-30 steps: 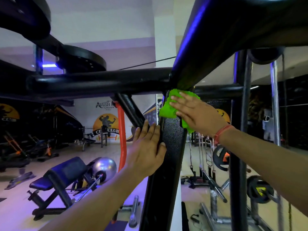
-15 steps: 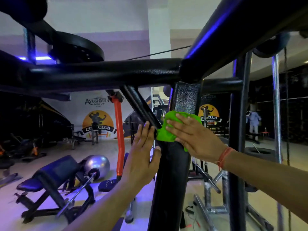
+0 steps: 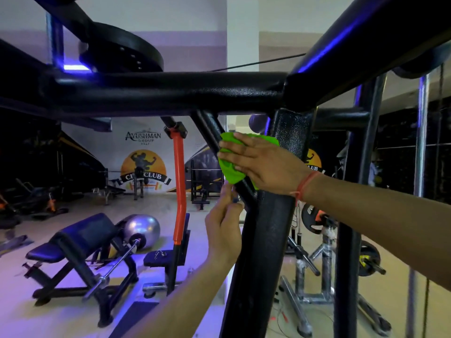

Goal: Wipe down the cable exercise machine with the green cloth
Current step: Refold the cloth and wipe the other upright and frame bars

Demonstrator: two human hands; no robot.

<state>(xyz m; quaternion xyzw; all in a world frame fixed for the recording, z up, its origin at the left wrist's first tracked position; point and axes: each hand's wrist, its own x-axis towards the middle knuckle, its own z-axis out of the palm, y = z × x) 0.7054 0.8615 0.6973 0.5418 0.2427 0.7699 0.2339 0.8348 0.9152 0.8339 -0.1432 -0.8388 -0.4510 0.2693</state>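
The cable machine's black upright post (image 3: 263, 252) rises through the middle under a thick black crossbeam (image 3: 170, 93). A thinner diagonal brace (image 3: 207, 125) runs down into the post. My right hand (image 3: 263, 162) lies flat with straight fingers on the green cloth (image 3: 229, 170) and presses it against the brace and the post's left face. Just below, my left hand (image 3: 223, 230) rests against the post's left edge where the brace joins it. Its fingers are loosely bent and hold nothing that I can make out.
A padded black bench (image 3: 80, 240) with a barbell, a silver ball (image 3: 144, 228) and an orange bar (image 3: 179, 181) stand on the floor at left. To the right are further black uprights, a chrome guide rod (image 3: 421, 142) and weight plates (image 3: 368, 262).
My right hand slid the green cloth down from the top joint and leftwards onto the diagonal brace. My left hand turned from lying flat on the post to its left edge.
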